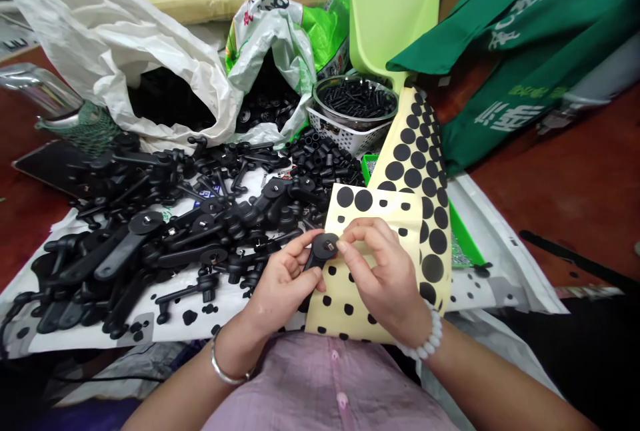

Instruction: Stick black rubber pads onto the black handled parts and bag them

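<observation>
My left hand [280, 284] is closed around a black plastic arm-shaped part with a round, flat head [325, 246], a small slot with a metal piece showing near its centre. Against the head's right edge my right hand [383, 271] has thumb and forefinger pinched together; what lies between these fingertips is too small to make out. Beneath both hands lies a yellow backing sheet [316, 318]. Two large round black stickers [363, 200] sit at its top, and small black spots are scattered over the rest.
Black plastic arms [170, 244] are heaped at left. Behind stand a white sack [175, 58], a second bag [273, 38] and a metal bowl of black screws [357, 98] on a white basket [345, 138]. Right are more sticker sheets [400, 131], a green tray [463, 238] and a dustpan [393, 11].
</observation>
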Demonstrator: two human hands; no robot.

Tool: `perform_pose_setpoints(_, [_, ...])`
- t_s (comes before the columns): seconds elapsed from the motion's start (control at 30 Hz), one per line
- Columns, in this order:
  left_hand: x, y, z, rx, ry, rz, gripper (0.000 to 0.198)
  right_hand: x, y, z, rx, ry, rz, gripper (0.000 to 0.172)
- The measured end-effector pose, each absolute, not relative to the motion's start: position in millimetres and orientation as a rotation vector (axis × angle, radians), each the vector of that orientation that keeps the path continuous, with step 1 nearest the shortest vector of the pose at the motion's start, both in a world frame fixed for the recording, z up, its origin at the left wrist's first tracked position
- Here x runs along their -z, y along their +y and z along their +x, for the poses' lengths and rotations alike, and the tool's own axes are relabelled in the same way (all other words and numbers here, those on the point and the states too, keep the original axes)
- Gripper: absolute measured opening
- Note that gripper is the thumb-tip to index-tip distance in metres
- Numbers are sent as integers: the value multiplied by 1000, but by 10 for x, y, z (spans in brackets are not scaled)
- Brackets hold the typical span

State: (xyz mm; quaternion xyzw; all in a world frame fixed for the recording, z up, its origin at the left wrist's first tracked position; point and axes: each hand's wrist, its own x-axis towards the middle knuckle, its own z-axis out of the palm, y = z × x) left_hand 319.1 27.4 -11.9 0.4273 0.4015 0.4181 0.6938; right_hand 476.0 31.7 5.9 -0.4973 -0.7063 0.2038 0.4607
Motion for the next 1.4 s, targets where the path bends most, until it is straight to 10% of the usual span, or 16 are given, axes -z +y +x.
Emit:
perform_pose_setpoints(0.27, [219,209,3217,-1017,1121,1229,53,-45,167,4654,-106,-1995,-1061,12])
perform_pose_setpoints(0.77, [34,238,3179,-968,899,961,51,-290,317,4911,-1543,-1183,-1091,20])
perform_pose_setpoints(1.4, [134,256,3226,-980,1026,1137,52,-279,234,4896,-1569,-1181,-1155,19])
